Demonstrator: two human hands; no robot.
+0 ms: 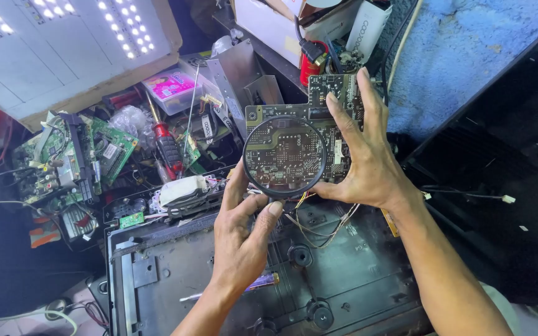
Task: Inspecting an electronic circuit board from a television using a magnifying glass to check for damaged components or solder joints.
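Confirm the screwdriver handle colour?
Red and black on the screwdriver, seen in the head view, lying left of both hands.

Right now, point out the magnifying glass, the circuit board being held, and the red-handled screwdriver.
magnifying glass [285, 157], head view, middle of the round lens.
circuit board [337, 90], head view, upper dark part above the lens.
red-handled screwdriver [165, 144], head view, on its red and black handle.

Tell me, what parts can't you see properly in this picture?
- Head view: the circuit board is partly covered by the magnifying glass and the right hand.
- The magnifying glass handle is hidden inside the left hand grip.
- The tiny board parts are too small to identify.
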